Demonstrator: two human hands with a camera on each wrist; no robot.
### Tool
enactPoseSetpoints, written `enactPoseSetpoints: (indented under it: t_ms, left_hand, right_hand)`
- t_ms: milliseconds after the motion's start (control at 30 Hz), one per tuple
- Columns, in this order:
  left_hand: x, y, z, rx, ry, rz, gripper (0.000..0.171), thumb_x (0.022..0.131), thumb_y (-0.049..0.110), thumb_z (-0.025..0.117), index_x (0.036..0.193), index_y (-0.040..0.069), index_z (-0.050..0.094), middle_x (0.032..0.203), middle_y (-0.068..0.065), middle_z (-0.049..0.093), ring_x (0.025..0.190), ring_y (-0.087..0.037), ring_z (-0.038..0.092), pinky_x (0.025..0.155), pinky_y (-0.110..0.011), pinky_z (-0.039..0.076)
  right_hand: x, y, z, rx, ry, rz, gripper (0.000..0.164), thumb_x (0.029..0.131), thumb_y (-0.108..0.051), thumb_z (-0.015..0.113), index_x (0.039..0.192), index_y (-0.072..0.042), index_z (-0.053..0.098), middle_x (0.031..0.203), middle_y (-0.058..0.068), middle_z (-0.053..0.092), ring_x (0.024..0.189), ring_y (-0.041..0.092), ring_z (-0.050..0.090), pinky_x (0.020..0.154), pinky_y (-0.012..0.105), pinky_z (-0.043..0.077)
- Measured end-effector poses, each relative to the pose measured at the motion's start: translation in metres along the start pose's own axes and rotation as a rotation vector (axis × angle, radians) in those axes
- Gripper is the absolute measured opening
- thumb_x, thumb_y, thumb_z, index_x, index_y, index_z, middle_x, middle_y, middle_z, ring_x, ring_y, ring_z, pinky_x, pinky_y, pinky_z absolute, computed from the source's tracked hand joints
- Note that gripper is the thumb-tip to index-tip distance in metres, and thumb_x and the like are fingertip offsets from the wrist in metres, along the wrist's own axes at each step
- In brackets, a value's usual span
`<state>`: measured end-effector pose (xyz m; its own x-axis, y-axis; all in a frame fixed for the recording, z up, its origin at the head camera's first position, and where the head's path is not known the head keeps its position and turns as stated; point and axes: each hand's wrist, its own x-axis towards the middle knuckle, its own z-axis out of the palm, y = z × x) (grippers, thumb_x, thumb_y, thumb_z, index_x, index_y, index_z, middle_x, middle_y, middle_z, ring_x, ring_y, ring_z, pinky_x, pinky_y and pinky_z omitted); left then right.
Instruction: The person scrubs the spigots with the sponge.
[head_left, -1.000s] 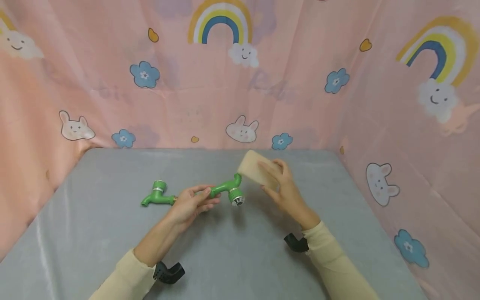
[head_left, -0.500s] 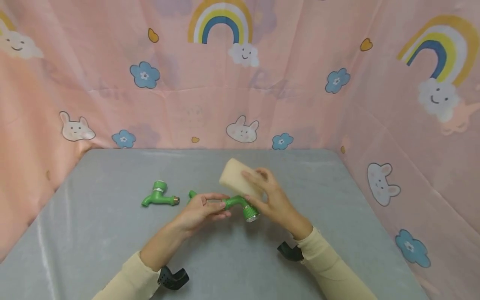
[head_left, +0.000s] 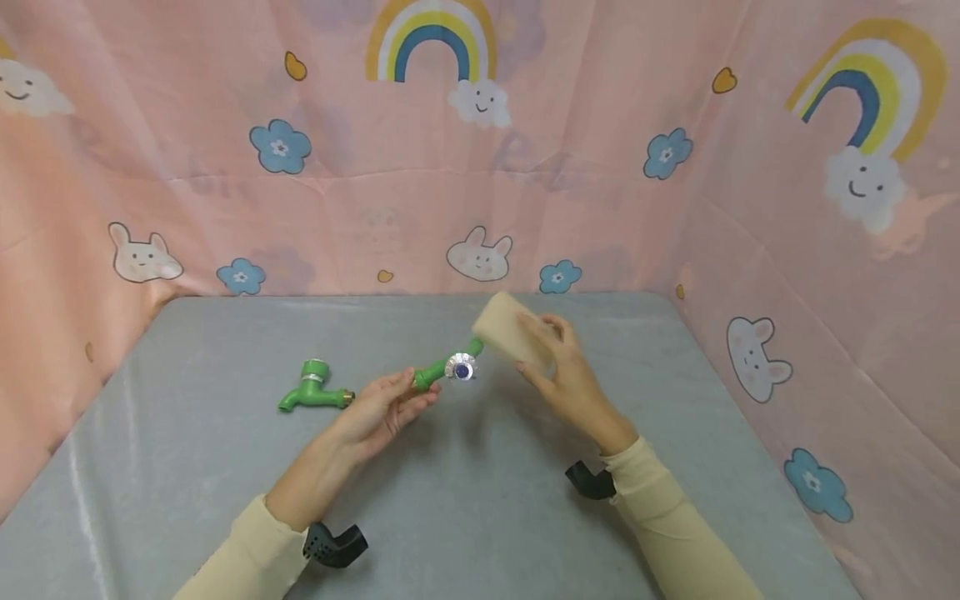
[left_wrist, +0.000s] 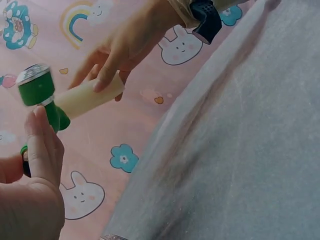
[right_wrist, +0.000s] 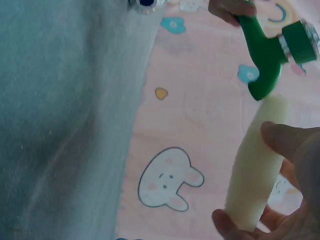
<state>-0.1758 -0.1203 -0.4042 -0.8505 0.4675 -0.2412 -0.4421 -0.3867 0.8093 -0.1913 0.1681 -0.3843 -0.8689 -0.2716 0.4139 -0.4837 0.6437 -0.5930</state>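
In the head view my left hand (head_left: pixel 382 414) holds a green tap (head_left: pixel 431 375) by its threaded inlet end, the silvery knob cap facing me and the spout pointing right. My right hand (head_left: pixel 573 379) grips a cream-coloured sponge (head_left: pixel 510 329) between thumb and fingers. One end of the sponge meets the tap's spout. The right wrist view shows the spout of the green tap (right_wrist: pixel 265 75) right at the sponge's (right_wrist: pixel 257 165) upper end. In the left wrist view, the knob of the tap (left_wrist: pixel 37 85) rises beyond my left fingers.
A second green tap (head_left: pixel 313 387) lies on the grey-covered table (head_left: pixel 465 533), left of my left hand. Black curved pieces (head_left: pixel 335 546) stick out at both wrists. Pink printed cloth (head_left: pixel 585 200) hangs behind and along the sides of the table.
The sponge moved left along the tap's body, then back right to its spout. The held tap dipped and rose again, and its knob has turned to face me.
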Motion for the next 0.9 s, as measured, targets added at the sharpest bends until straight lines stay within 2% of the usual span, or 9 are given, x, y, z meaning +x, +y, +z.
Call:
enactPoseSetpoints:
  t_ms: [67, 167, 300, 367, 533, 733, 900]
  left_hand:
    - [0.001, 0.000, -0.001, -0.033, 0.008, -0.007, 0.031, 0.111, 0.025, 0.037, 0.122, 0.000, 0.052, 0.098, -0.003, 0.076, 0.087, -0.005, 0.074, 0.084, -0.013, 0.057]
    - [0.002, -0.002, -0.001, -0.064, 0.027, -0.013, 0.036, 0.111, 0.027, 0.034, 0.128, -0.002, 0.045, 0.098, -0.004, 0.074, 0.085, -0.004, 0.073, 0.082, -0.012, 0.057]
    - [0.003, -0.004, -0.002, -0.039, 0.025, -0.012, 0.039, 0.110, 0.031, 0.036, 0.129, -0.002, 0.045, 0.099, -0.003, 0.072, 0.081, -0.002, 0.071, 0.079, -0.010, 0.057]
    - [0.003, -0.005, -0.001, 0.007, -0.004, -0.017, 0.037, 0.109, 0.031, 0.039, 0.124, 0.000, 0.051, 0.098, -0.002, 0.072, 0.080, -0.001, 0.069, 0.077, -0.010, 0.056]
    - [0.003, -0.006, -0.002, 0.110, -0.128, -0.037, 0.030, 0.109, 0.027, 0.045, 0.108, 0.006, 0.066, 0.094, 0.001, 0.075, 0.076, 0.001, 0.068, 0.072, -0.011, 0.057]
    - [0.003, -0.008, -0.003, 0.170, -0.188, -0.064, 0.031, 0.109, 0.030, 0.044, 0.107, 0.005, 0.064, 0.094, 0.002, 0.074, 0.076, -0.001, 0.067, 0.073, -0.013, 0.057]
    - [0.003, -0.009, -0.004, 0.165, -0.232, -0.072, 0.032, 0.110, 0.028, 0.041, 0.112, 0.005, 0.063, 0.095, 0.002, 0.073, 0.079, -0.002, 0.068, 0.075, -0.014, 0.058]
  right_hand:
    - [0.000, 0.000, 0.001, -0.003, -0.003, 0.008, 0.069, 0.093, -0.011, 0.074, 0.155, -0.016, 0.042, 0.145, 0.025, 0.041, 0.121, 0.042, 0.052, 0.093, 0.058, 0.054]
    - [-0.002, -0.006, 0.005, 0.045, -0.042, -0.031, 0.071, 0.093, -0.013, 0.072, 0.156, -0.016, 0.040, 0.145, 0.025, 0.042, 0.118, 0.042, 0.054, 0.093, 0.057, 0.053]
    - [-0.005, -0.015, 0.014, 0.098, -0.073, -0.052, 0.068, 0.097, -0.017, 0.068, 0.157, -0.018, 0.037, 0.145, 0.026, 0.039, 0.119, 0.042, 0.054, 0.095, 0.059, 0.052]
    - [-0.006, -0.018, 0.016, 0.086, -0.048, -0.039, 0.067, 0.097, -0.018, 0.068, 0.157, -0.020, 0.038, 0.144, 0.025, 0.039, 0.119, 0.042, 0.054, 0.095, 0.060, 0.052]
    - [-0.007, -0.018, 0.015, 0.041, -0.001, -0.022, 0.067, 0.095, -0.020, 0.072, 0.155, -0.022, 0.042, 0.143, 0.025, 0.040, 0.118, 0.042, 0.053, 0.092, 0.059, 0.054]
    - [-0.006, -0.011, 0.016, -0.033, -0.002, -0.021, 0.067, 0.095, -0.021, 0.073, 0.155, -0.021, 0.043, 0.143, 0.026, 0.042, 0.119, 0.042, 0.052, 0.088, 0.056, 0.055]
    - [-0.003, 0.000, 0.016, -0.113, -0.014, 0.057, 0.064, 0.096, -0.023, 0.071, 0.154, -0.023, 0.044, 0.145, 0.026, 0.041, 0.118, 0.042, 0.052, 0.083, 0.054, 0.056]
